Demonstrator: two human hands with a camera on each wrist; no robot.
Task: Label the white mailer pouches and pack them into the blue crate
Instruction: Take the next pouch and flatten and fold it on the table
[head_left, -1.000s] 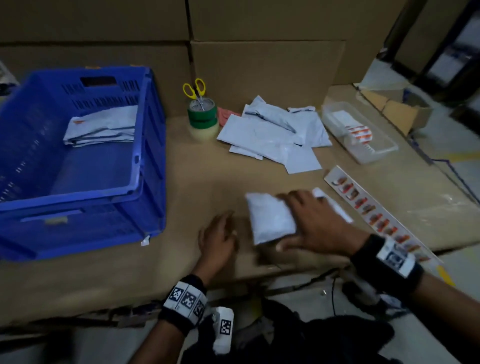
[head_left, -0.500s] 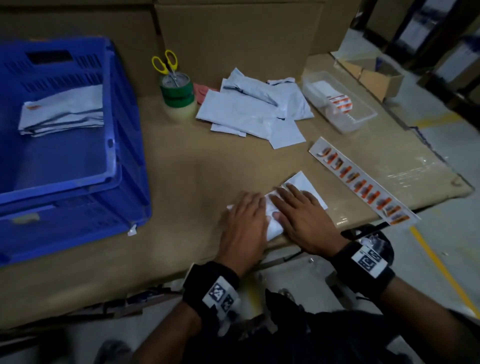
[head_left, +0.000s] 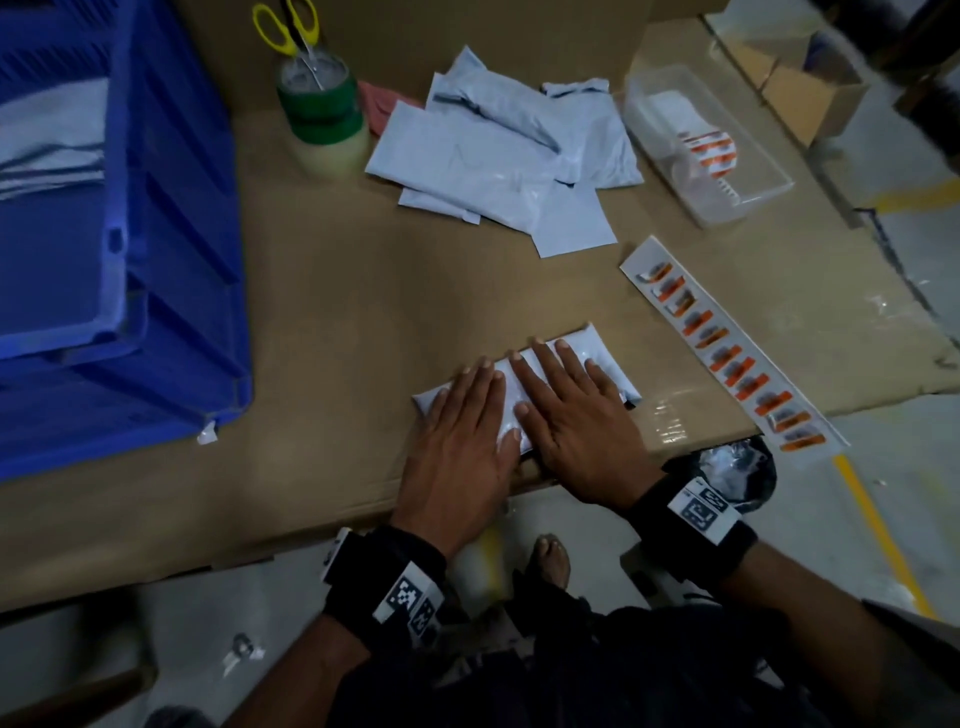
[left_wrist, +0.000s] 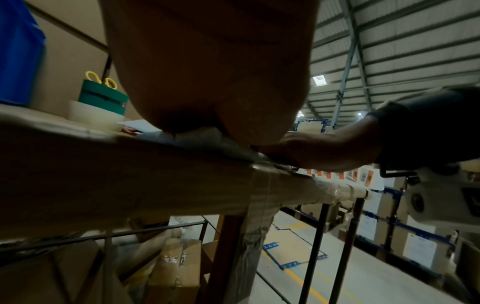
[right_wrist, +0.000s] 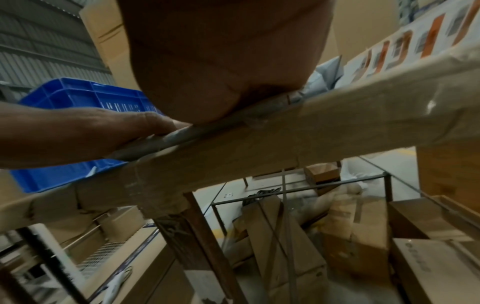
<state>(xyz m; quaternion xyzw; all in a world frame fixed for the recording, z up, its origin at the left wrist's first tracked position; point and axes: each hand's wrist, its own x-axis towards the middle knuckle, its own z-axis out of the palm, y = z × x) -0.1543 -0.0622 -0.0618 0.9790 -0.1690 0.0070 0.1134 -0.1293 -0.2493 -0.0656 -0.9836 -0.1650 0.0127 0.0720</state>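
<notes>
Mailer pouch (head_left: 597, 358): near edge of counter (head_left: 337, 312), long axis along edge, under left hand (head_left: 457, 431) and right hand (head_left: 576, 426), fingers flat, pressing; blue crate (head_left: 171, 260) at left edge, left hand nearer.

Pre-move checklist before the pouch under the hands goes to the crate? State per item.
1. Pouch flat on the table: ok.
2. Left hand and right hand both pressing it, fingers straight: ok.
3. Label on this pouch: cannot tell, the hands cover most of it.
4. Label strip lying to the right, labels left on it: ok.
5. Blue crate to the left with room beside the pouches already inside: ok.
6. Pouch near the table's front edge: not ok.
</notes>
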